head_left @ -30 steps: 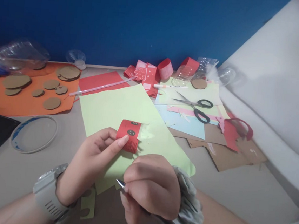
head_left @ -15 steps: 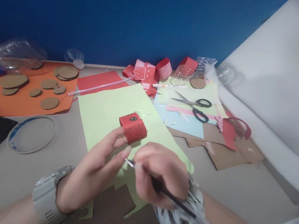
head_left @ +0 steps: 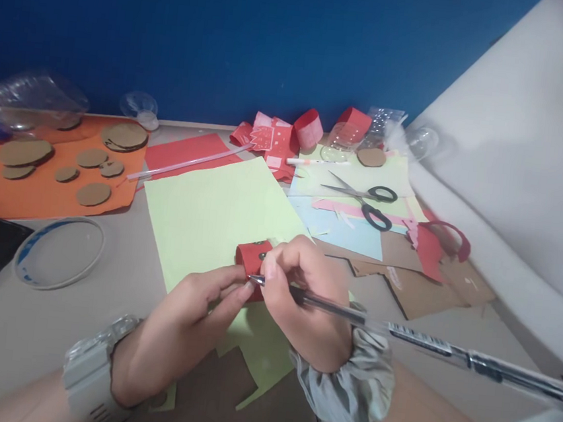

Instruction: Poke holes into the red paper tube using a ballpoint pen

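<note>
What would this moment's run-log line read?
left hand: holds curled red piece | right hand: holds pen, tip near piece | below: green sheet | beyond: open scissors

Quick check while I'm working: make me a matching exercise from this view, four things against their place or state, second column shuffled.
Things
1. ballpoint pen
2. red paper ring
3. black-handled scissors
4. clear straw

Place or state
A. lying across the red sheet
B. held in a writing grip by the right hand
C. resting with blades apart
D. held at its edge by the left hand

Pairs: 1-B, 2-D, 3-C, 4-A
</note>
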Action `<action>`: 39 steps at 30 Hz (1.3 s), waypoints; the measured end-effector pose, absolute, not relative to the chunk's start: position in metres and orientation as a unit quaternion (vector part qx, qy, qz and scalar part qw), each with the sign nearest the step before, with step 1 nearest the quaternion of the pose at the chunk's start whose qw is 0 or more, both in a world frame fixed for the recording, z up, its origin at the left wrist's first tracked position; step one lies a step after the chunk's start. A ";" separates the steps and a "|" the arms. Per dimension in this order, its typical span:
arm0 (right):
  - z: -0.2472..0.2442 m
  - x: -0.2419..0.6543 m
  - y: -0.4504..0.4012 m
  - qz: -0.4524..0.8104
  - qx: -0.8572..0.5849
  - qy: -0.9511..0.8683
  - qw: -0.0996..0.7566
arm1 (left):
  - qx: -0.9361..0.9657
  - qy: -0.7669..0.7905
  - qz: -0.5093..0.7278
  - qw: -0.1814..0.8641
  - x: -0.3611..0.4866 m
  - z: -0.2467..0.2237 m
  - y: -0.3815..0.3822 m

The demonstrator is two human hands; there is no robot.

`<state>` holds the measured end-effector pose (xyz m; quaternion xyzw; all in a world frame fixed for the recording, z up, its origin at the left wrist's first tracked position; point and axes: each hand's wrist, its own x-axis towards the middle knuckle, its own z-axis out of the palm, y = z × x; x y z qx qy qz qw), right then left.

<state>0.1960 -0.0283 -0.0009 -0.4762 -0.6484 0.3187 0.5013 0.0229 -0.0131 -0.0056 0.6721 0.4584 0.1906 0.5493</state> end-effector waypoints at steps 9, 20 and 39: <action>-0.001 0.197 -0.031 0.341 -0.510 -0.631 0.474 | 0.734 0.425 0.208 0.487 0.018 -0.008 -0.015; -0.006 0.196 -0.032 0.362 -0.501 -0.616 0.488 | 0.751 0.420 0.222 0.459 0.020 -0.009 -0.016; -0.008 0.196 -0.031 0.371 -0.490 -0.610 0.500 | 0.741 0.410 0.241 0.473 0.022 -0.007 -0.017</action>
